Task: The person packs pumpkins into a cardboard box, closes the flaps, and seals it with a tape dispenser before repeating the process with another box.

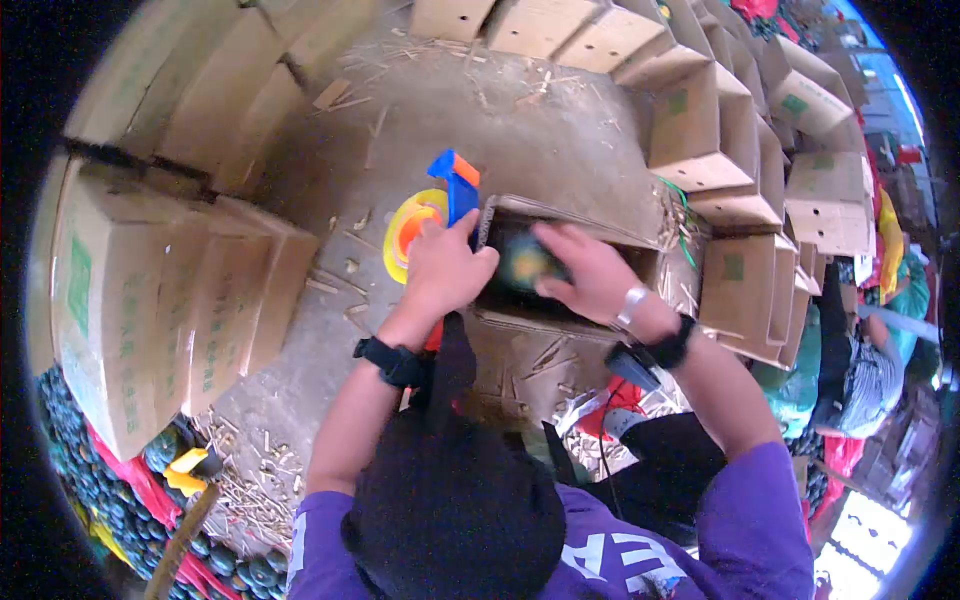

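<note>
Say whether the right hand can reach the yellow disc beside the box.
Probably not directly: right hand is inside the box, with the left hand and blue tool between it and the disc.

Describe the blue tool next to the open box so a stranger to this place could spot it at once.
Find the open cardboard box on the straw-littered floor, in the middle of the stacked brown cartons. At its left corner, just beyond the left hand, stands the blue tool beside a yellow and orange ring. Nothing else there is bright blue with an orange tip.
</note>
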Motion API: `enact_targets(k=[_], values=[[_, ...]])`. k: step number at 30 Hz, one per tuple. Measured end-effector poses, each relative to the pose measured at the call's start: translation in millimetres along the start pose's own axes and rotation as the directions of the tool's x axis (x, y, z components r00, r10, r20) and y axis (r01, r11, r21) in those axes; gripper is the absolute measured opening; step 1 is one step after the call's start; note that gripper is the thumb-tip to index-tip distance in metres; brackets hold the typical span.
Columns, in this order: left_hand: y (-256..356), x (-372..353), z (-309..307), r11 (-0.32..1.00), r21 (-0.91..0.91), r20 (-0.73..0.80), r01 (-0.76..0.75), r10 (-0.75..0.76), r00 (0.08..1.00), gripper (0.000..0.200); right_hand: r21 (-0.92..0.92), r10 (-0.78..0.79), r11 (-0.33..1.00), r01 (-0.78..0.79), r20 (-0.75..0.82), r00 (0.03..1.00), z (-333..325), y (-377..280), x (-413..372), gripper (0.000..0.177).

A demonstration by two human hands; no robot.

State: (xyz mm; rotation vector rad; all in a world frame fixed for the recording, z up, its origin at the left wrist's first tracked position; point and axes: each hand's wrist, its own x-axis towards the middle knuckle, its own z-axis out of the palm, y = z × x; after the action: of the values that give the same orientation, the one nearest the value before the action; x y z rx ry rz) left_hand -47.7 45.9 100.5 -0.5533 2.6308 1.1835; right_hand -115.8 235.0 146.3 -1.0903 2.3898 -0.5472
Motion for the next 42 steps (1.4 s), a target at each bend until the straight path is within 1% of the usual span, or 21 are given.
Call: enact_targets(k=[3, 6, 7, 9, 10, 15, 16, 17, 19, 21, 25, 26, 27, 29, 31, 33, 34, 37, 38, 40, 42], values=[[8, 2, -11, 0.997, 0.067, 0.046, -0.026, 0.023, 0.999, 0.052, -0.035, 0.104, 0.995, -0.098, 0.246, 0.964, 4, -23, 11, 0.067], [11, -1, -9, 0.998, 0.067, 0.07, -0.011, 0.006, 0.998, 0.053, 0.316, -0.009, 0.948, -0.022, 0.098, 0.995, 14, 29, 1, 0.065], [12, -2, -8, 0.998, 0.061, 0.073, 0.007, -0.012, 0.997, 0.053, 0.567, 0.158, 0.731, -0.38, 0.401, 0.902, 18, 66, 2, 0.066], [2, 1, -2, 0.999, 0.046, 0.042, -0.008, 0.006, 0.999, 0.054, 0.044, 0.227, 0.951, -0.307, 0.575, 0.786, 0, 73, 4, 0.059], [1, 2, -1, 1.0, 0.03, 0.048, -0.004, 0.003, 0.999, 0.054, -0.042, 0.173, 0.982, -0.182, 0.569, 0.804, 12, 93, 2, 0.055], [5, 8, 2, 0.997, 0.08, 0.058, 0.001, -0.006, 0.998, 0.052, -0.467, 0.289, 0.882, 0.063, 0.642, 0.71, 26, 97, 16, 0.059], [8, 6, 2, 0.997, 0.078, 0.065, -0.005, 0.0, 0.998, 0.052, -0.527, 0.314, 0.841, 0.119, 0.655, 0.687, 27, 92, 19, 0.063], [10, 2, 0, 0.997, 0.077, 0.067, -0.011, 0.006, 0.998, 0.052, -0.516, 0.408, 0.857, 0.003, 0.682, 0.607, 4, 53, 26, 0.066], [9, 0, -1, 0.998, 0.06, 0.073, -0.016, 0.011, 0.997, 0.052, -0.504, 0.402, 0.862, -0.051, 0.621, 0.673, 20, 65, 25, 0.067], [-1, 4, 4, 1.0, 0.017, 0.08, -0.012, 0.011, 0.997, 0.052, -0.303, 0.178, 0.952, -0.045, 0.43, 0.885, 40, 84, 1, 0.062], [1, 3, 4, 0.999, 0.037, 0.034, -0.02, 0.019, 0.999, 0.05, 0.103, 0.184, 0.898, -0.428, 0.795, 0.577, 53, 104, 28, 0.058], [0, 5, 4, 0.999, 0.04, 0.035, -0.026, 0.024, 0.999, 0.05, 0.062, 0.212, 0.794, -0.605, 0.904, 0.37, 41, 99, 35, 0.059], [0, 6, 5, 0.999, 0.038, 0.038, -0.03, 0.028, 0.999, 0.05, 0.245, 0.162, 0.748, -0.617, 0.834, 0.527, 45, 103, 37, 0.065], [-2, 8, 2, 0.998, -0.058, 0.05, 0.014, -0.011, 0.999, 0.048, 0.289, 0.186, 0.836, -0.465, 0.649, 0.738, 36, 105, 38, 0.073], [5, 6, 0, 0.999, -0.029, 0.084, 0.028, -0.025, 0.996, 0.049, 0.607, -0.122, 0.684, -0.406, 0.643, 0.756, 31, 110, 38, 0.068], [4, 7, 2, 1.0, 0.014, 0.068, 0.025, -0.026, 0.997, 0.049, 0.621, -0.19, 0.576, -0.532, 0.734, 0.652, 43, 111, 38, 0.058], [2, 8, 4, 0.999, -0.033, 0.091, 0.025, -0.022, 0.996, 0.049, 0.611, -0.096, 0.488, -0.623, 0.747, 0.658, 19, 90, 30, 0.053], [-6, 10, 5, 0.996, -0.083, 0.13, 0.031, -0.02, 0.991, 0.049, 0.317, 0.107, 0.872, -0.373, 0.62, 0.777, 39, 94, 32, 0.052], [-5, 10, 7, 0.998, -0.055, 0.125, 0.022, -0.015, 0.992, 0.049, 0.211, 0.185, 0.894, -0.396, 0.631, 0.754, 44, 94, 36, 0.049], [5, 6, 4, 1.0, 0.006, 0.075, -0.019, 0.018, 0.997, 0.049, 0.436, 0.148, 0.755, -0.49, 0.614, 0.775, 62, 101, 39, 0.047], [0, 8, 7, 1.0, -0.006, 0.127, 0.008, -0.007, 0.992, 0.049, 0.145, -0.026, 0.989, -0.024, 0.336, 0.942, 62, 101, 29, 0.044]])
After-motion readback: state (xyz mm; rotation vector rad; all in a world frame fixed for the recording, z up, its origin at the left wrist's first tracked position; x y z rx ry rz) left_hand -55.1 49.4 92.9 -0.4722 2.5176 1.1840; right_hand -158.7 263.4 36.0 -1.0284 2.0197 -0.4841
